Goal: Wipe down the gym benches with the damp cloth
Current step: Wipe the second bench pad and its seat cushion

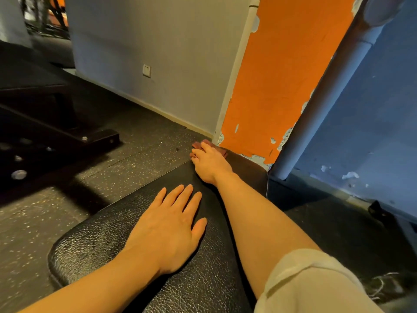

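Right hand (211, 162) presses bunched reddish-brown cloth (204, 144) at far end of black textured vinyl bench pad (112, 236), fingers curled round it; left hand (168, 224) flat, fingers straight, bracing. Mid-wipe; next stroke likely drawn nearward.

A white wall socket (146, 70) is sitting low on the grey wall (158, 53) ahead of me. An orange panel (282, 75) is peeling beside a white pipe (327, 93), above the speckled floor (67, 199).

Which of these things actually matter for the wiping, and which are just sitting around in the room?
Part of the job:
- black padded bench
- reddish cloth under the right hand
- left hand, flat on the pad

Just there:
- second bench
- wall socket
- white pipe
- orange wall panel
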Motion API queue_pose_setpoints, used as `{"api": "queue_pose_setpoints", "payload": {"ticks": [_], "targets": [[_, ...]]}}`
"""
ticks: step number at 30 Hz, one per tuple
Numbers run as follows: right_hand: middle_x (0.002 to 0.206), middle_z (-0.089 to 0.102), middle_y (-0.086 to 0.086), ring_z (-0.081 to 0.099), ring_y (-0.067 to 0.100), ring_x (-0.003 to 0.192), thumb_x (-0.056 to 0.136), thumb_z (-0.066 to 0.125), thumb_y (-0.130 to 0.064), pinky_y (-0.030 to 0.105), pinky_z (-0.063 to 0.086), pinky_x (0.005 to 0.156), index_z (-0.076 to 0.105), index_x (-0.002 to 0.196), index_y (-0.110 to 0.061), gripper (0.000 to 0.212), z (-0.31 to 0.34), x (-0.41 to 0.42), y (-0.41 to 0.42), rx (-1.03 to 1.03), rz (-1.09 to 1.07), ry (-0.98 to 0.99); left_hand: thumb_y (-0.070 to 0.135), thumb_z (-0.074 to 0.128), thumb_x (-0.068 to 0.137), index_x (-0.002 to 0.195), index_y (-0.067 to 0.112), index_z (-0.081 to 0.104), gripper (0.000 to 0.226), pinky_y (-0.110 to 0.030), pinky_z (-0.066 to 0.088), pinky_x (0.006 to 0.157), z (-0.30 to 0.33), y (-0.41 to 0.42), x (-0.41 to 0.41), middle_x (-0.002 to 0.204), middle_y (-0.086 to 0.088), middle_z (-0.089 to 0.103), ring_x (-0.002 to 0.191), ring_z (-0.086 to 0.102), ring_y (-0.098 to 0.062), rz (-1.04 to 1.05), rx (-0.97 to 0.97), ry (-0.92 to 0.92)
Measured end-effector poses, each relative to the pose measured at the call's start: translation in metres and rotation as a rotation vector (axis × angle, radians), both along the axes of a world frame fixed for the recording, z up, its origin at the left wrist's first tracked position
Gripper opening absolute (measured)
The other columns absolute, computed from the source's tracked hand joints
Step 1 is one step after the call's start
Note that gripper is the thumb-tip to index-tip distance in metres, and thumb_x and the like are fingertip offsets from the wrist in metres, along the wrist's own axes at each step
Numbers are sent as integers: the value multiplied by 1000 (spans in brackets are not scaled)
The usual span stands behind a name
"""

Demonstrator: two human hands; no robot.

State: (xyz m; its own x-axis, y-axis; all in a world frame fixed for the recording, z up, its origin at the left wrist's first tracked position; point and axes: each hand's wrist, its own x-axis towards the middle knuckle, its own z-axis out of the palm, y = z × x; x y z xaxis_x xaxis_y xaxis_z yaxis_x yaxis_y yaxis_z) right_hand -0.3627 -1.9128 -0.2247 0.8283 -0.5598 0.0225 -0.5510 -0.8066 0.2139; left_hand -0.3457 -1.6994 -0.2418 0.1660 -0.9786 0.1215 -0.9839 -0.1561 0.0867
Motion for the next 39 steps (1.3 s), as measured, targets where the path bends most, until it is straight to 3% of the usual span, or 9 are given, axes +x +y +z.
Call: {"api": "queue_pose_setpoints", "payload": {"ticks": [14, 18, 23, 27, 29, 31, 35, 37, 39], "targets": [[156, 23, 10, 15, 32, 143, 102, 27, -22, 46, 26, 113, 30, 149, -10, 49, -15, -105, -27, 94, -463, -236, 59, -27, 66, 152, 27, -11, 93, -37, -11, 118, 1, 1, -1, 161, 3, -13, 147, -15, -15, 1, 10, 1], [151, 31, 11, 30, 34, 135, 99, 18, -30, 44, 43, 97, 39, 142, -16, 50, -25, -121, 0, 82, -530, -292, 57, -28, 65, 153, 26, -10, 95, -39, -8, 120, 0, 0, -2, 161, 2, -11, 148, -14, -16, 2, 16, -15], [137, 46, 12, 38, 35, 130, 104, 25, -22, 48, 39, 101, 58, 121, -11, 38, -2, -107, 57, 33, -303, -279, 57, -28, 63, 153, 25, -8, 97, -41, -5, 121, 3, -1, -4, 162, 1, -10, 148, -12, -17, 10, 30, -13], [155, 29, 9, 18, 34, 144, 99, 11, -45, 54, 20, 114, 42, 141, -18, 59, -1, -64, 66, 213, -151, -188, 58, -27, 64, 153, 25, -7, 98, -40, -4, 121, 3, -1, -3, 162, 2, -7, 148, -10, -17, 9, 39, -5], [159, 22, 5, 16, 32, 146, 90, 2, -56, 52, 18, 116, 29, 149, -22, 73, 2, -58, 68, 322, -161, -296, 59, -27, 64, 154, 25, -6, 97, -40, -4, 121, 3, -1, -2, 162, 2, -6, 148, -10, -16, 4, 41, -4], [159, 22, 4, 29, 28, 141, 99, 25, -40, 42, 28, 114, 26, 151, -23, 54, 6, -68, 69, 381, -174, -435, 59, -27, 64, 154, 26, -5, 98, -39, -4, 121, 5, 0, -1, 162, 3, -7, 148, -10, -16, 6, 43, -2], [139, 50, -2, 52, 9, 116, 90, 57, -7, 5, 31, 92, 42, 144, -18, 57, 16, -103, 73, 522, -253, -826, 60, -25, 65, 154, 27, -4, 97, -38, -4, 121, 5, 1, -1, 162, 3, -4, 149, -7, -15, 11, 11, 20], [128, 55, -3, 53, 4, 101, 86, 59, -3, 9, 39, 85, 49, 137, -17, 54, 22, -110, 73, 574, -322, -985, 62, -19, 71, 153, 27, -8, 90, -36, -3, 120, 4, 2, 0, 162, 1, -1, 149, -1, -14, 20, -53, 58], [123, 54, 1, 55, 12, 103, 82, 61, -3, 23, 45, 88, 49, 130, -19, 51, 25, -113, 72, 606, -339, -1044, 65, -3, 85, 149, 32, -22, 74, -33, -1, 119, 5, 4, -1, 162, -2, -4, 148, 7, -15, 36, -111, 91]]}}
